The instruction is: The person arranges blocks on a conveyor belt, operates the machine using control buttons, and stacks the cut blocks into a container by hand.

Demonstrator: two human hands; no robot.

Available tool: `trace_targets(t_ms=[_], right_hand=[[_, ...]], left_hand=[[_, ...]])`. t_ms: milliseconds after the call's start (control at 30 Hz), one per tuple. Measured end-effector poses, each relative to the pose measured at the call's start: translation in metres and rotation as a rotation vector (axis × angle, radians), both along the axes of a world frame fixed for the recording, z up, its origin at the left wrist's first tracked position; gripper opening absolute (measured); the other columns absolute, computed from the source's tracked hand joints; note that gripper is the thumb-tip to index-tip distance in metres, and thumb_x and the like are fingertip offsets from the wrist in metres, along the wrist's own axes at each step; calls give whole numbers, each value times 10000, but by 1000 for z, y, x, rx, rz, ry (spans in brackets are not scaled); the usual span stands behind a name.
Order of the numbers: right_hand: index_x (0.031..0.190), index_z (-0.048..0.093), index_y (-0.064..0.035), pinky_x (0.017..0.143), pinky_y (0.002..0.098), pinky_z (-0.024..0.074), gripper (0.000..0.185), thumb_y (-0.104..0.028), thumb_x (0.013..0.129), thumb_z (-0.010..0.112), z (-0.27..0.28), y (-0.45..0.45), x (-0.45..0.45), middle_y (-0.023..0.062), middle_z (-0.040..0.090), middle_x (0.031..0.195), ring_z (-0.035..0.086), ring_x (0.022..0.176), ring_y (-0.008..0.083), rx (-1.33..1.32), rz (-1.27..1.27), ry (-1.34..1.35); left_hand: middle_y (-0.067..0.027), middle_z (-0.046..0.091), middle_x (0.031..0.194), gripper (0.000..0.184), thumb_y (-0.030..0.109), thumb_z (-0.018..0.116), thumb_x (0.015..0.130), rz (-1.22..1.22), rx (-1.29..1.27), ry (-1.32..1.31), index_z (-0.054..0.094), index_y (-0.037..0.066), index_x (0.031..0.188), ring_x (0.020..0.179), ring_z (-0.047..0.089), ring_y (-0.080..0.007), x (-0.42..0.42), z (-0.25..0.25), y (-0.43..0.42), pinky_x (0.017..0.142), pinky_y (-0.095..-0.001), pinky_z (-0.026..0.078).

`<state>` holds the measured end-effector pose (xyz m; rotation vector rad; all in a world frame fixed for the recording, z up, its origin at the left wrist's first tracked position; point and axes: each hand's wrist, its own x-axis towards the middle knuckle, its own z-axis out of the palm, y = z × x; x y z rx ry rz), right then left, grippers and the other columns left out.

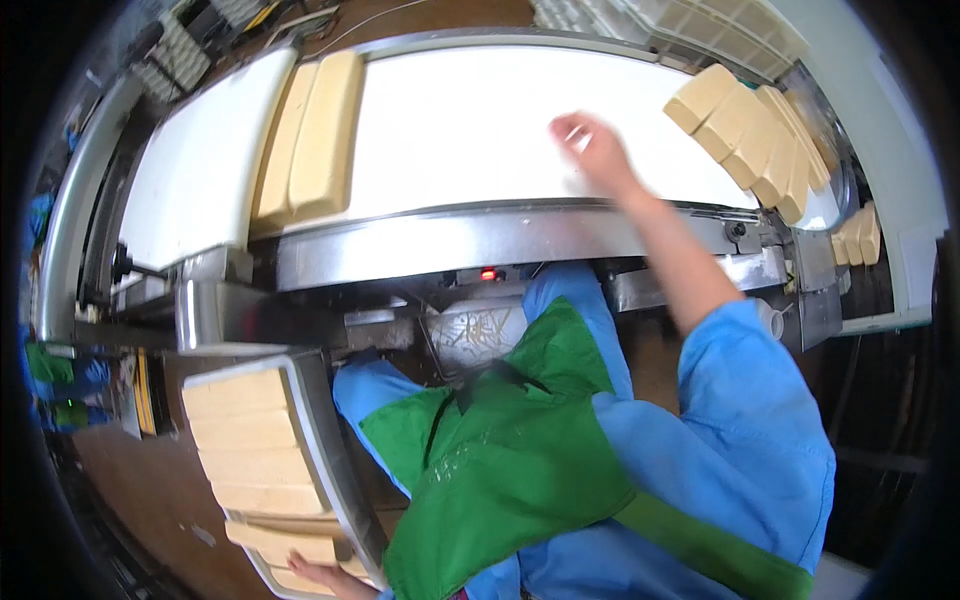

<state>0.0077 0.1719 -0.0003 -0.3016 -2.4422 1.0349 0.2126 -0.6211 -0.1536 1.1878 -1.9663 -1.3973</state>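
Note:
Over the white belt [450, 130], my right hand [598, 155] is raised with fingers loosely curled, a gap between them and nothing held. It is slightly blurred. At the bottom left, my left hand [318, 572] grips the edge of a pale yellow block [280, 543], which lies tilted over others in a grey-rimmed tray [325, 440]. Several more blocks [240, 430] lie side by side in that tray. Two long blocks [326, 135] stand together at the belt's left part. A fanned row of several blocks [745, 135] sits at its right end.
A steel rail [450, 245] runs along the belt's near edge, with a small red light [488, 273] below. Black knobs [737, 232] stick out at the right. A few smaller blocks [858, 236] lie at the far right. Below the belt is a metal pan [475, 335] with scraps.

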Motion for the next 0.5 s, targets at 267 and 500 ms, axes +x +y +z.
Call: trace_targets(t_ms=[267, 500], right_hand=[[1414, 394, -278, 1032, 533, 333, 648, -463, 827, 595, 21, 223, -9, 139, 302, 1472, 335, 1312, 397, 565, -738, -894], [1229, 532, -55, 940, 477, 418, 529, -394, 831, 615, -9, 177, 16, 163, 539, 1213, 536, 1096, 362, 666, -646, -598]], left_hand=[[-232, 482, 1278, 683, 396, 556, 847, -31, 96, 234, 355, 19, 1379, 1073, 540, -359, -24, 63, 77, 886, -458, 489], [-251, 504, 1260, 736, 483, 513, 839, -458, 631, 672, 371, -1, 1374, 1056, 567, -368, -86, 132, 200, 866, -447, 513]])
